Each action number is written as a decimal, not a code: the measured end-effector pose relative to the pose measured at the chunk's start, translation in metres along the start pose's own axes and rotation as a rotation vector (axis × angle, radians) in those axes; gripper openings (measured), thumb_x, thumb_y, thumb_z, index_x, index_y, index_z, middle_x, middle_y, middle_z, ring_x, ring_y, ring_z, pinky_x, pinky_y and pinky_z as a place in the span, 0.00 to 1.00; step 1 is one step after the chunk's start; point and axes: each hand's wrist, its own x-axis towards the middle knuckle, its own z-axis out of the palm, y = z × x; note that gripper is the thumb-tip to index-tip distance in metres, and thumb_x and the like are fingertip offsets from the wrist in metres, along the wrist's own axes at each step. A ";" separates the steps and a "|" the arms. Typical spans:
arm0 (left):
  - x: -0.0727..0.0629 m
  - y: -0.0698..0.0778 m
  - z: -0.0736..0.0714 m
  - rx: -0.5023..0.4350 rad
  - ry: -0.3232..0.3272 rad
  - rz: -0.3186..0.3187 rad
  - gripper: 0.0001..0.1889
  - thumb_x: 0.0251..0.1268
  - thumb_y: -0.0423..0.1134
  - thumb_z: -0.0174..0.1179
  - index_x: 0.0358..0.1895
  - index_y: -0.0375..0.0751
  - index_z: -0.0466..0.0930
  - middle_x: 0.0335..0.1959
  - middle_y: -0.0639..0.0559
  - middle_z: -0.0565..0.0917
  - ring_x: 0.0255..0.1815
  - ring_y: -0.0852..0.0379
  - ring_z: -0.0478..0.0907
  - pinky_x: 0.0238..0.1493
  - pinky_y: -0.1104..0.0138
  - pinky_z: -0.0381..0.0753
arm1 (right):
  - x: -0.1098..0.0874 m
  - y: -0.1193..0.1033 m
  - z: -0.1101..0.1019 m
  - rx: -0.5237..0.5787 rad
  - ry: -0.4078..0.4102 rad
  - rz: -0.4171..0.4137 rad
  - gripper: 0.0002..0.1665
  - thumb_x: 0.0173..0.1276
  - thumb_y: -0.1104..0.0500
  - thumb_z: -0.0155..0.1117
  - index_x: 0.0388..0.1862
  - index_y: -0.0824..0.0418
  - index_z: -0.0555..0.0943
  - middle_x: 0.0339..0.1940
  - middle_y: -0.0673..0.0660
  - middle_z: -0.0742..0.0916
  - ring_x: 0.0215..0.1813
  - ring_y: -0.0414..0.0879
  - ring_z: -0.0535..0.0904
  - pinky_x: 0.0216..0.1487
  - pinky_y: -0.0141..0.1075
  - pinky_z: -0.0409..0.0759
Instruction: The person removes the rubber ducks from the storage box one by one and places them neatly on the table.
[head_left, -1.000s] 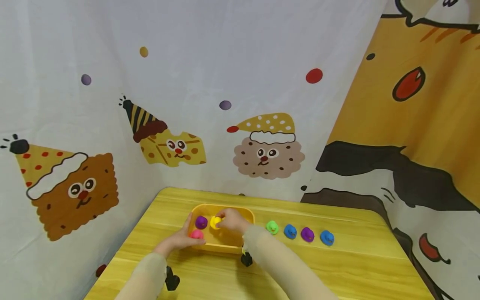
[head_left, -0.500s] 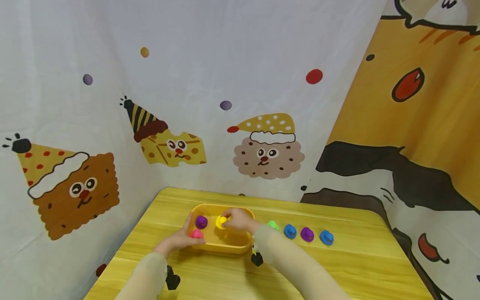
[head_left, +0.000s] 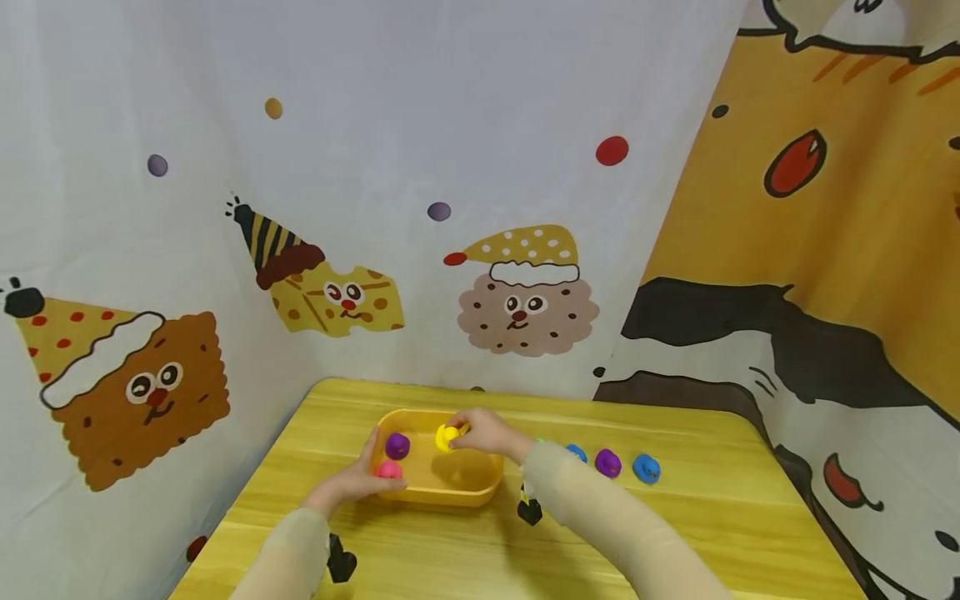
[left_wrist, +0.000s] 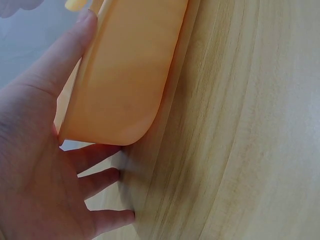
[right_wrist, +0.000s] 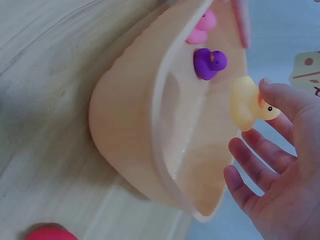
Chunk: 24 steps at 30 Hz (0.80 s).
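My right hand [head_left: 487, 433] pinches a yellow toy duck [head_left: 447, 437] between thumb and fingers. In the right wrist view the duck hangs tilted above the bin, its other fingers spread loosely. My left hand [head_left: 351, 482] rests against the left end of the yellow plastic bin [head_left: 442, 497]. In the left wrist view its thumb lies along the rim, and its straight, spread fingers touch the end wall. Inside the bin sit a purple duck [head_left: 397, 446] and a pink duck [head_left: 389, 469], the pink one partly covered by the left thumb in the head view.
On the wooden table [head_left: 420, 558], right of the bin, a row holds a blue duck [head_left: 576, 452], a purple duck [head_left: 608, 463] and another blue duck [head_left: 647, 468]. A green one is mostly behind the right arm. A red rounded thing [right_wrist: 50, 234] shows near the bin. Printed cloth surrounds the table.
My right hand has lifted the yellow duck from the bin floor and moved it slightly right. The left hand has stayed at the bin's end. The head view has turned slightly right.
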 end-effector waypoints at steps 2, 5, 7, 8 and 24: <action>0.000 0.000 0.000 -0.008 -0.005 -0.007 0.67 0.52 0.52 0.73 0.75 0.36 0.21 0.73 0.22 0.36 0.71 0.23 0.41 0.68 0.37 0.42 | -0.001 -0.001 -0.003 -0.006 0.003 -0.014 0.18 0.60 0.59 0.72 0.49 0.62 0.84 0.42 0.52 0.86 0.43 0.46 0.79 0.44 0.33 0.78; 0.000 0.000 -0.001 -0.012 -0.016 -0.012 0.67 0.53 0.51 0.72 0.75 0.36 0.20 0.73 0.21 0.35 0.71 0.23 0.40 0.68 0.36 0.42 | -0.005 -0.003 -0.007 -0.013 0.006 -0.032 0.17 0.61 0.59 0.72 0.49 0.62 0.83 0.41 0.51 0.85 0.43 0.46 0.80 0.43 0.32 0.79; 0.001 0.000 -0.001 -0.012 -0.019 -0.007 0.67 0.53 0.52 0.72 0.74 0.35 0.20 0.73 0.21 0.36 0.71 0.22 0.40 0.68 0.36 0.41 | -0.009 -0.005 -0.011 -0.029 0.003 -0.046 0.18 0.61 0.60 0.71 0.49 0.63 0.83 0.42 0.52 0.86 0.42 0.46 0.80 0.43 0.32 0.79; 0.002 -0.001 -0.001 -0.010 -0.017 -0.005 0.67 0.53 0.52 0.72 0.74 0.35 0.20 0.72 0.20 0.37 0.71 0.22 0.41 0.68 0.36 0.42 | -0.012 -0.006 -0.013 -0.035 0.000 -0.050 0.18 0.61 0.60 0.71 0.49 0.63 0.83 0.42 0.53 0.86 0.42 0.46 0.80 0.43 0.32 0.79; 0.000 -0.003 -0.001 -0.031 -0.033 0.057 0.69 0.52 0.53 0.72 0.74 0.35 0.18 0.71 0.19 0.32 0.71 0.22 0.37 0.69 0.38 0.38 | -0.034 -0.003 -0.040 -0.030 0.002 -0.025 0.22 0.62 0.56 0.71 0.54 0.62 0.82 0.49 0.52 0.85 0.42 0.42 0.80 0.43 0.33 0.80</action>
